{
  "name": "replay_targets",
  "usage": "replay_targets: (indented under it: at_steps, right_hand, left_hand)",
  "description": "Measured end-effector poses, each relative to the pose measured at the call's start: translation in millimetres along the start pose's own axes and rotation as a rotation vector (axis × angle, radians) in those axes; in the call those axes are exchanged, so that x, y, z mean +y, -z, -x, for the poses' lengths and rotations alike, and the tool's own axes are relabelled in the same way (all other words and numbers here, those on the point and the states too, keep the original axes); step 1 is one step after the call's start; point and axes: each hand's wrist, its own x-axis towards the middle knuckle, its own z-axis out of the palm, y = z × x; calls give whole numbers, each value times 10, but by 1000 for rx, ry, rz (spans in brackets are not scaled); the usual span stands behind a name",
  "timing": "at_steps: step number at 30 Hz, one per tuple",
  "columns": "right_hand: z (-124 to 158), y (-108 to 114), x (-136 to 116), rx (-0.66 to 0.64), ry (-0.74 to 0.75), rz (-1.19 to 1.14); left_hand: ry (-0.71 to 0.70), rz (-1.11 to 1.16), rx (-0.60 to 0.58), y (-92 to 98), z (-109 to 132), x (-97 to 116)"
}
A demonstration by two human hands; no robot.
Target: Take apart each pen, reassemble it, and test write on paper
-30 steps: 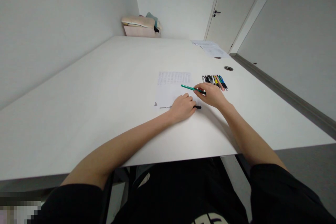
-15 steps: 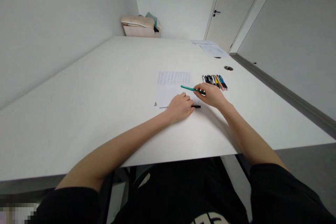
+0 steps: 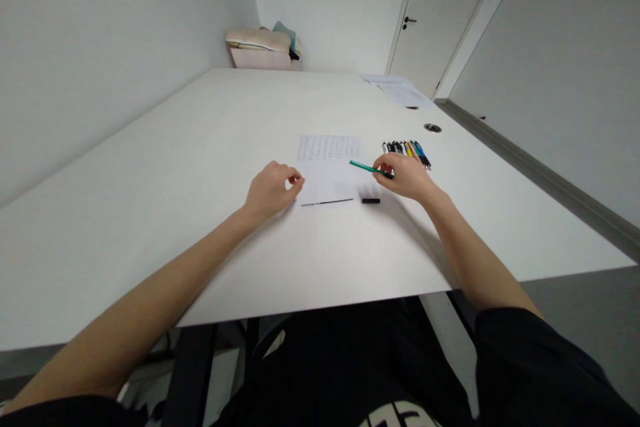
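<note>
"Counting hands first: how many, and what are they doing?"

"Two. The right hand, right of the frame's centre, pinches one green pen barrel between thumb and fingers. The left hand, left of centre, has thumb and forefinger curved toward each other in a ring; I can't tell whether the tips meet or have anything between them."

"Where exactly is the barrel?"

"Just right of the frame's centre, slanting, its green end toward the upper left. It shows against the right side of one printed sheet; whether it touches the paper, I can't tell."

"And the loose parts?"

"One thin refill, lying along the sheet's lower edge, just below centre. One short black cap to its right, nearly in line with it but apart. Neither hand touches those two."

"How many pens?"

"One row of pens, right of centre, just past the right hand, which hides part of it. Around ten, I'd say, too small to count surely; black, white, yellow, pink and blue show."

"What else is on the bench?"

"Toward the upper right, at least two overlapping papers and two round inserts, the farther one partly covered. Beyond it, at the upper right, one door with one black handle."
</note>
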Motion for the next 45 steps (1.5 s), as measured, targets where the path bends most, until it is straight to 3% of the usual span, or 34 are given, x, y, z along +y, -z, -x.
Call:
replay_targets:
  at_steps: [6,12,17,35,38,42,45]
  right_hand:
    - [30,49,175,-266,-101,-46]
    - [68,57,323,-568,-174,-121]
    - [62,36,358,-675,-211,-145]
    - [78,23,381,-675,-242,-256]
    - [77,25,405,-626,-226,-321]
    - [63,-27,450,-463,-236,-529]
    - [56,-114,494,-382,-355,-870]
  left_hand:
    - [168,99,39,-18,149,-351]
    - [407,202,-7,-79,204,-398]
    - [469,236,-39,-116,214,-464]
    - [476,242,-45,-115,213,-459]
    - [469,244,-37,-114,211,-459]
    - [478,262,-31,-117,209,-460]
    - [493,289,-15,-123,208,-468]
